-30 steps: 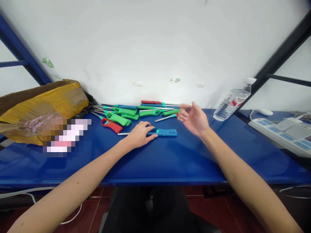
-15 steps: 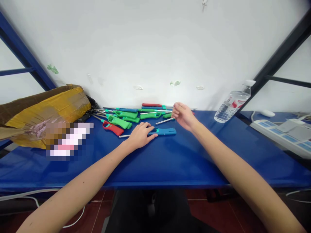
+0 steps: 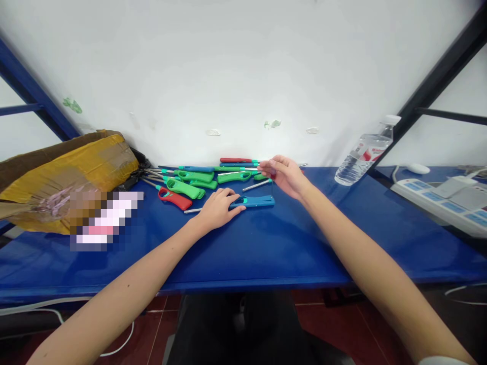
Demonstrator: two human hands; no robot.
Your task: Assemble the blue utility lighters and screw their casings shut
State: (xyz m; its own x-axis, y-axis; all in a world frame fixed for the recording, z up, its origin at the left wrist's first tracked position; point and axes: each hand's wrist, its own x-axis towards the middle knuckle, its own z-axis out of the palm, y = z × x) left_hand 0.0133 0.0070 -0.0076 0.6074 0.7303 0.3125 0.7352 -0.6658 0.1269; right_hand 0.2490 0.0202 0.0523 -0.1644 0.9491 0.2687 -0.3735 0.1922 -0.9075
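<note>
Under the left hand (image 3: 217, 208), palm down on the blue table (image 3: 266, 248), lies a blue long-neck lighter (image 3: 254, 202); fingers draped over its handle end near the trigger loop, pressing it flat rather than lifting it, which reads as steadying. Its metal tube (image 3: 192, 211) pokes out on the far side of that hand, toward the box. Just beyond the lighter's free end hovers the right hand (image 3: 286, 175), thumb and fingertips drawn together as if pinching something thin; what sits between them is too small to tell, and a faint dark line seems to hang below toward the lighter. Behind both hands, against the wall, a loose pile of similar lighters (image 3: 198, 178), green, blue and red, lies within easy reach, 1 red one (image 3: 174, 197) nearest the left wrist. Further left, a taped cardboard box (image 3: 64, 175). Off past the right hand, a tilted water bottle (image 3: 361, 154) and a white power strip (image 3: 437, 203), well apart from the grip.
</note>
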